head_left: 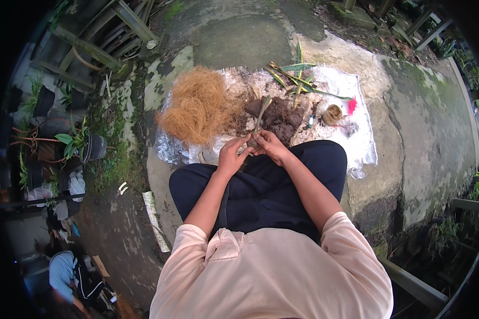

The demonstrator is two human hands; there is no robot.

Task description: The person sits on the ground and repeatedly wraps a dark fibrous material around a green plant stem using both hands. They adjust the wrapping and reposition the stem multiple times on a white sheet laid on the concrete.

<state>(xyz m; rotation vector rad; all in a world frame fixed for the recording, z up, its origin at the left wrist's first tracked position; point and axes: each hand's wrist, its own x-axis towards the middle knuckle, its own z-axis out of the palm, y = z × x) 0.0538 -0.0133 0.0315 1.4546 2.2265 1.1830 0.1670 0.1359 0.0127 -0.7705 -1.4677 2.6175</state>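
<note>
Close in front of my lap, my left hand (233,156) and my right hand (272,148) meet around the base of a plant cutting with an upright, narrow green leaf (263,110). A dark clump, seemingly soil, shows between the fingers at the leaf's foot; the fingers partly hide it. Just beyond the hands lies a heap of dark, moist soil (283,114). To the left of it sits a big tangle of brown coconut-like fiber (197,106). Long green leaves with yellow edges (302,80) lie crossed at the far side.
A white plastic sheet (364,141) lies under these things. On its right are a roll of twine (332,115), a small white-and-green bottle (311,122) and a pink-red object (352,107). Potted plants (93,146) line the left. Another person (64,274) bends at lower left.
</note>
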